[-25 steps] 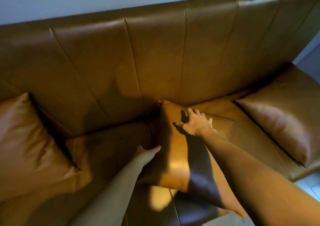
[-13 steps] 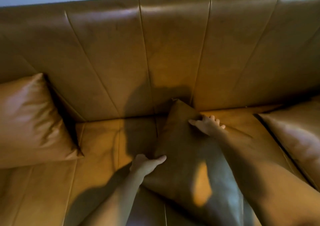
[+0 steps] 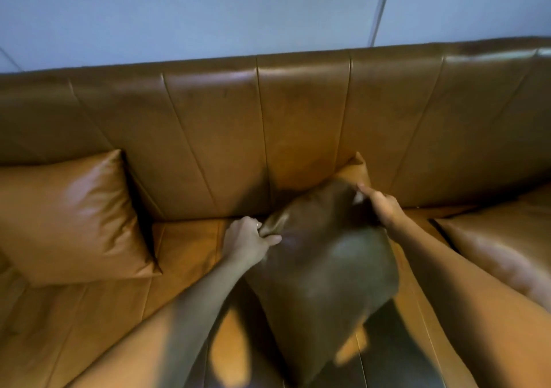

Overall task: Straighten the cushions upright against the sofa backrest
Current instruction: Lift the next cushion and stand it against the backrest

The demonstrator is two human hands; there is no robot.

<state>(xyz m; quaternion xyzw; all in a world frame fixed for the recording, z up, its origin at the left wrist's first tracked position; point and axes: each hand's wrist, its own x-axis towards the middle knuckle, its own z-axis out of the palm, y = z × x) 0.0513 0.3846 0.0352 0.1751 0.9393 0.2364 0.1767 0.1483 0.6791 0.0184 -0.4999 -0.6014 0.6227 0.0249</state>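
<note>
A tan leather middle cushion [image 3: 325, 268] is lifted off the seat and tilted, its top corner touching the sofa backrest [image 3: 226, 137]. My left hand [image 3: 249, 238] pinches the cushion's left corner. My right hand [image 3: 380, 206] grips its upper right edge, fingers over the top. A left cushion [image 3: 68, 217] leans against the backrest. A right cushion [image 3: 501, 247] lies flatter on the seat at the frame's right edge.
The tan seat [image 3: 185, 256] stretches between the left cushion and the held one. A pale blue wall [image 3: 208, 12] rises behind the backrest. My forearms cross the lower half of the view.
The middle cushion has risen from lying flat on the seat to tilted up, with its top corner at the backrest. My left hand now pinches its left corner; my right hand moved up with it.
</note>
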